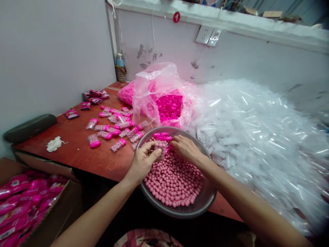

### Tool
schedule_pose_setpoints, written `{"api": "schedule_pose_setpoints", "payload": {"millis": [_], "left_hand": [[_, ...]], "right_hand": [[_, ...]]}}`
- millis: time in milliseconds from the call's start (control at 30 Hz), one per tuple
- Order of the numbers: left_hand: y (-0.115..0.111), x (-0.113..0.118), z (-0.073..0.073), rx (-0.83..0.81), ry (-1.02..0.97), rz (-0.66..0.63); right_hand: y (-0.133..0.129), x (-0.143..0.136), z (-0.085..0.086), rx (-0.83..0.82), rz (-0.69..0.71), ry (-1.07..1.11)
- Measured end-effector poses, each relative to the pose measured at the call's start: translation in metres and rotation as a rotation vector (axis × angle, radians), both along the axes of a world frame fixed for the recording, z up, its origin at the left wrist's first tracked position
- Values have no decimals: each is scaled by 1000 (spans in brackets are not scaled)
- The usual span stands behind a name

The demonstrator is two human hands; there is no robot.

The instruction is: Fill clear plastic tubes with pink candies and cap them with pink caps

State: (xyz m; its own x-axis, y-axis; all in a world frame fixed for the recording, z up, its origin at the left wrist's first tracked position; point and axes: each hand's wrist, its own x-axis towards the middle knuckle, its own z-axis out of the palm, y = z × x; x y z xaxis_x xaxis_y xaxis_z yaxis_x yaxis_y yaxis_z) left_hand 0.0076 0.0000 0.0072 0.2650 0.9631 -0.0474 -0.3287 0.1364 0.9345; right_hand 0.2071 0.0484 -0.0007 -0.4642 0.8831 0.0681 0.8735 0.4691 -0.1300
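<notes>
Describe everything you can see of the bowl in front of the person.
The bowl is wide, round, grey and metallic-looking, its mouth facing up. It sits at the near edge of the red table, holding many pink balls, with bright pink caps at its far side. The left hand and right hand are above it. Its underside is hidden.

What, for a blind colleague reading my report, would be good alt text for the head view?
Over a bowl of pink beads, the left hand holds a clear bead-filled container while the right hand is at pink caps. Capped containers lie on the red table at left, a bag of caps behind, clear plastic pieces heaped at right.
</notes>
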Motion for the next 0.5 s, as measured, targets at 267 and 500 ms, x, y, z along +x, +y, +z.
{"api": "schedule_pose_setpoints", "payload": {"millis": [267, 500], "left_hand": [[-1, 2, 0, 137, 175, -144], [-4, 2, 1, 137, 109, -128]], "right_hand": [[-24, 15, 15, -143, -123, 509], [-57, -17, 29, -8, -70, 599]]}}
